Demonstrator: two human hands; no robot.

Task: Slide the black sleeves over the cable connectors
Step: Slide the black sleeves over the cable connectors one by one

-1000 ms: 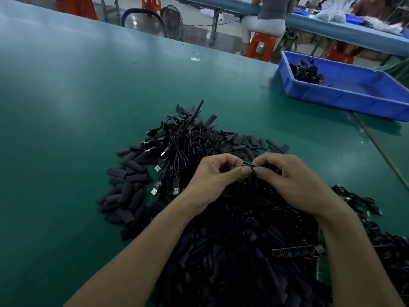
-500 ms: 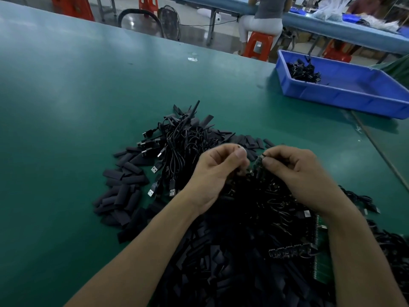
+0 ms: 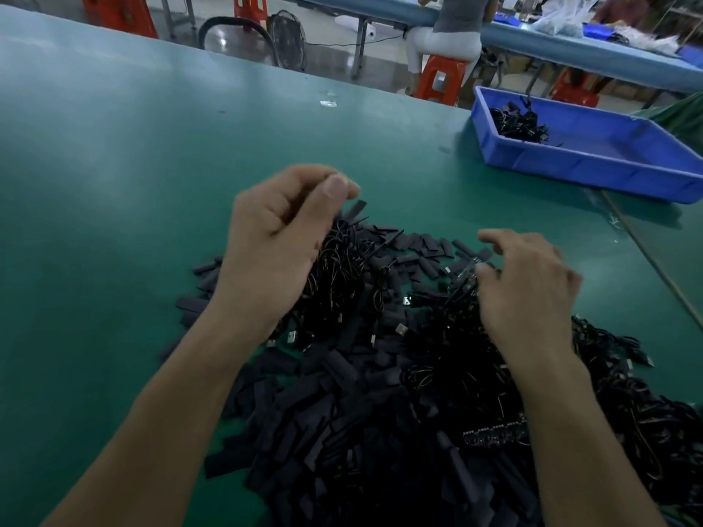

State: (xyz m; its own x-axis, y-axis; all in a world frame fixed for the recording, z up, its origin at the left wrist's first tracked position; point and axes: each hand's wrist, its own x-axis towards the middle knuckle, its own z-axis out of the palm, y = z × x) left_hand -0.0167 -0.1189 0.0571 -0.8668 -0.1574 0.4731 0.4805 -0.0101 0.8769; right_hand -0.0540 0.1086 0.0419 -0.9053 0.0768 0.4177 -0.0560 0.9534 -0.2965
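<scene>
**Fig.** Between fittings, we judge. Left hand (image 3: 281,237), raised over the heap of black sleeves (image 3: 342,405), shows thumb closed against curled fingers (a pinch of something, we cannot tell). The right hand (image 3: 528,287) lays bent fingertips on the cable connectors (image 3: 462,275) at the heap's right, grip unclear. Next we need one sleeve and one connector singled out. Blue tray (image 3: 593,173), beyond the heap's right, holds a small black tangle (image 3: 519,123).

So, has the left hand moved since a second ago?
Yes. The left hand parted from the right hand, toward the far end of the cable pile.
</scene>
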